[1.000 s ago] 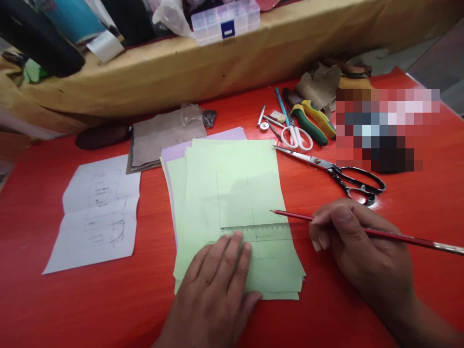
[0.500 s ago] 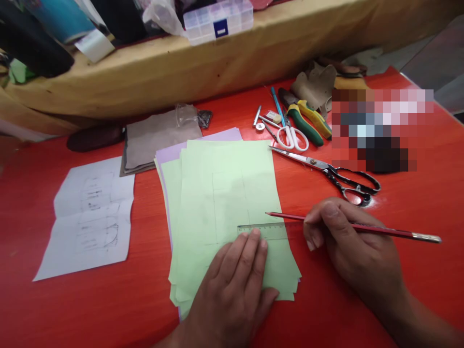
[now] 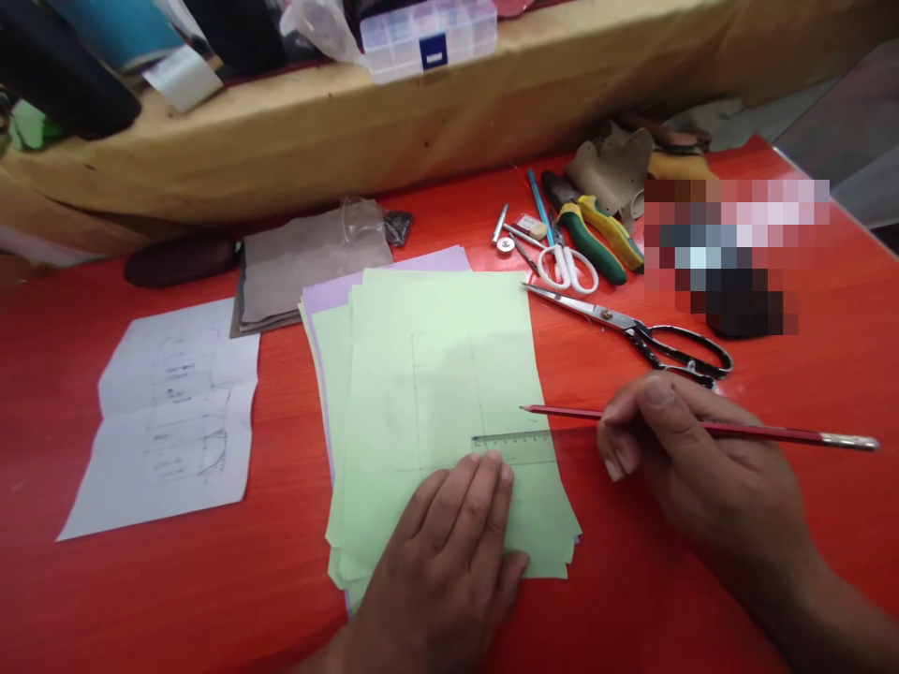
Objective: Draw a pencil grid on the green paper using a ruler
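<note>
My left hand lies flat on a stack of pale green paper, fingers stretched out. Its fingertips touch the near edge of a clear ruler, which lies across the right part of the top sheet. Thin pencil lines forming a tall rectangle show on that sheet. My right hand is closed around a red pencil. The pencil's tip points left, over the paper just above the ruler; I cannot tell whether it touches. Purple paper sticks out beneath the green sheets.
Black-handled shears, white-handled scissors and green-yellow pliers lie right of the paper. Left are a creased sketch sheet, grey-brown sheets and a dark case. A clear compartment box stands on the ledge behind.
The ruler has slid slightly right across the green sheet. My right hand has shifted a little right with the pencil. My left hand stays flat on the paper.
</note>
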Available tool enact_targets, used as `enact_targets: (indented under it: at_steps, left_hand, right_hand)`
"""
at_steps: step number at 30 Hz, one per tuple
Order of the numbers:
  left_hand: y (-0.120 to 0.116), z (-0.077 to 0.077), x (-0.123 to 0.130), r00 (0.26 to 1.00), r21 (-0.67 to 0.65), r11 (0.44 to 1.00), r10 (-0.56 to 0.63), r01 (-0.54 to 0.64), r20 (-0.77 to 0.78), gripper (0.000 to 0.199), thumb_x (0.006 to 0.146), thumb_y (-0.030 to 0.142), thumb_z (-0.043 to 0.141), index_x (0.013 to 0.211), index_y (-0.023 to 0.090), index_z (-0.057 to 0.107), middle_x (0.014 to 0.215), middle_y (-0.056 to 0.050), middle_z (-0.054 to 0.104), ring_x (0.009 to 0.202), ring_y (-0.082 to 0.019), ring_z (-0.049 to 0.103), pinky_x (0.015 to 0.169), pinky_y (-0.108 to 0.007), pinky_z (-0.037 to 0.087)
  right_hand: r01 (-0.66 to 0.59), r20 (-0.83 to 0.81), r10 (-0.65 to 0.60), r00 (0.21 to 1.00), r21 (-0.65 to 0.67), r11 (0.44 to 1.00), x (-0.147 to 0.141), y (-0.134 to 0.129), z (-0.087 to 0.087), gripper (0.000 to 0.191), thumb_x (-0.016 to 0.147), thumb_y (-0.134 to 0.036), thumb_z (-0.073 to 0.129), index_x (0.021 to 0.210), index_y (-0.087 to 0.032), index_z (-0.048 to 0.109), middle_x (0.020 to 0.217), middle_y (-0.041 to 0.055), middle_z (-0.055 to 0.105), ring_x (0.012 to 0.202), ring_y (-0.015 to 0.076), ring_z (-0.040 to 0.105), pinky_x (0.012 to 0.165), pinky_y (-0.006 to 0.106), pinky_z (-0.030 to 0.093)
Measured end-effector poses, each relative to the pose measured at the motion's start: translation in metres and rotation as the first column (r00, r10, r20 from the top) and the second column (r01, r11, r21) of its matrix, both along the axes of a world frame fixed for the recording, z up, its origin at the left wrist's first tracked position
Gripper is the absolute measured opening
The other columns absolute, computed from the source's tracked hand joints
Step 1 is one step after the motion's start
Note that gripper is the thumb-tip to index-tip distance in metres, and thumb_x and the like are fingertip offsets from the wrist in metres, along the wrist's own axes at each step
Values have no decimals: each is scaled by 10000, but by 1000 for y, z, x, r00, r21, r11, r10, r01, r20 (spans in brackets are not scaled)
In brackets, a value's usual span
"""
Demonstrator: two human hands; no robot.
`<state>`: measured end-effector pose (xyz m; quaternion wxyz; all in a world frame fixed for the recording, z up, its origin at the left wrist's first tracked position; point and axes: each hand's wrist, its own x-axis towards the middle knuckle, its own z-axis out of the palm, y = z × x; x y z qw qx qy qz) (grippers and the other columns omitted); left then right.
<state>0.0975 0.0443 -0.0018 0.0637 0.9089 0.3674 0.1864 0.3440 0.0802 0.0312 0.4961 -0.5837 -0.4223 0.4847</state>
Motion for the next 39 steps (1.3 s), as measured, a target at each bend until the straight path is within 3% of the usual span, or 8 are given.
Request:
enact_targets:
  at_steps: [5,10,20,29,39]
  left_hand:
    - [0,-1,1,1000,5,1000,-1,1,-7,471,1108,305,529,1486,34,601,1560,-138,616,1453,-280,528,1251,-416,341]
    - [1,1,2,997,56,998,-24,27,-67,476,1121,277,441,1487,9,586,1578,-152,595,1437,-294,539,1206,-430,394]
    - [1,1,1,988,72,995,-56,67,-145,518,1138,335,422,1535,28,549,1650,-143,518,1500,-283,489,1224,-423,392]
    - [1,0,3,990,62,996,-49,57,-133,506,1133,308,410,1531,25,544,1631,-147,539,1479,-281,492,1209,-424,389]
    - [0,0,3,991,62,997,-38,46,-126,505,1121,299,424,1530,28,544,1613,-158,556,1469,-283,503,1216,-429,386]
  right_hand:
    - [-204,96,199,975,41,978,-12,2,11,330,1098,-456,601,948,-244,805,653,11,737,604,156,715,596,262,581]
    - [-261,32,259,965,54,964,-23,9,14,269,1091,-422,625,1055,-237,816,773,25,797,670,154,765,635,247,620]
    - [-187,-7,188,982,73,980,-25,9,-8,398,1076,-519,617,851,-219,750,600,-20,638,533,120,604,533,235,507]
    - [-147,105,133,986,146,978,-23,6,0,365,1083,-490,617,884,-226,771,594,-20,644,547,132,611,559,260,503]
    - [-197,55,194,980,68,978,-26,3,-4,353,1075,-513,619,914,-241,775,690,-2,699,583,140,648,557,262,540]
